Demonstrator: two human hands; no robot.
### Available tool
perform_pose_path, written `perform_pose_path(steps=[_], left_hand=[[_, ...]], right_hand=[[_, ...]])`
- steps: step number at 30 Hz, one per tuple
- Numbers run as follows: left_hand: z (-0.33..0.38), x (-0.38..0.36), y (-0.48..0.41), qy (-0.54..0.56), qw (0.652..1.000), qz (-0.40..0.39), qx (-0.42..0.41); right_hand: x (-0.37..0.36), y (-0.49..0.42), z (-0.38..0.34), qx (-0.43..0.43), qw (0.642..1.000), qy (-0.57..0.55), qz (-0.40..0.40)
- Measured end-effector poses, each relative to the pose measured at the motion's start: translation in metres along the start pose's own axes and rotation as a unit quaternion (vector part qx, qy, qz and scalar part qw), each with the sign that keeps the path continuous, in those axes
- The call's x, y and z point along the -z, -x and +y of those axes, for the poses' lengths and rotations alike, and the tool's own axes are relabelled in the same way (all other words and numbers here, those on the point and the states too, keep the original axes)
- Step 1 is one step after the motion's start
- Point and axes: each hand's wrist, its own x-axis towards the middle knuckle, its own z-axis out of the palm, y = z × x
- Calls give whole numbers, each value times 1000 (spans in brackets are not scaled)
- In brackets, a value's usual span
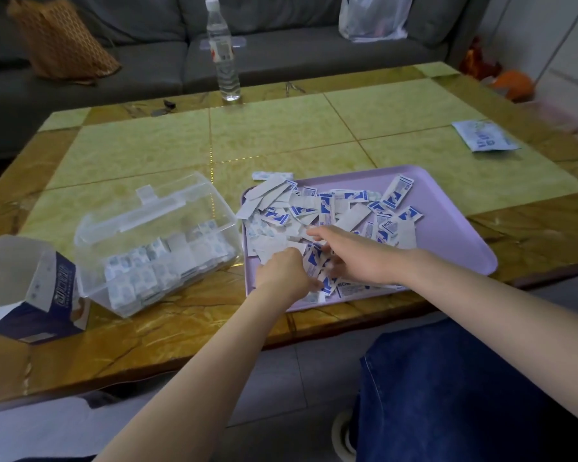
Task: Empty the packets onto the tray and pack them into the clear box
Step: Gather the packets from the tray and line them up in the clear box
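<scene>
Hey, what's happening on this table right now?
A person seated at the table has the left hand and right hand down in a loose pile of sachets on the purple tray, apparently gathering some. The clear box beside the tray stands open, partly filled with neat rows of sachets. Many more lie loose on the tray; whether either hand grips any is unclear.

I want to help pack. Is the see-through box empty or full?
Partly full. Rows of small packets show through the clear box wall, with empty room above them. Many more lie loose on the purple tray.
</scene>
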Motion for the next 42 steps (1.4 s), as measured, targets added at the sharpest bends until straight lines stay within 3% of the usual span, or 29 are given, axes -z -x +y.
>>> perform_pose_path(steps=[5, 8, 12, 16, 19, 24, 30, 33, 37, 42], left_hand=[[-2, 4, -2, 5, 1000, -11, -15], [-3, 16, 3, -67, 995, 50, -45], [-6, 35, 7, -165, 959, 200, -113], [-17, 39, 6, -166, 931, 291, -148], [-27, 33, 6, -164, 938, 270, -143], [-35, 21, 4, -162, 968, 147, -125], [-33, 15, 5, -194, 966, 104, -137], [-31, 17, 5, -186, 966, 116, -140], [-28, 20, 6, -192, 957, 161, -149], [-21, 34, 10, -101, 930, 304, -179]], right_hand=[[-4, 0, -3, 8, 988, 145, 46], [-1, -3, -12, 36, 969, 228, 88], [11, -9, -31, 43, 968, 181, 167], [12, -11, -40, 52, 964, 144, 219], [2, -14, -36, 48, 968, 128, 212], [-13, -21, -25, 4, 988, 82, 129], [-12, -20, -19, -16, 980, 168, 104], [-9, -15, -24, -10, 975, 173, 140], [-14, -12, -35, 93, 938, 247, 224], [-3, -14, -38, 38, 928, 257, 266]])
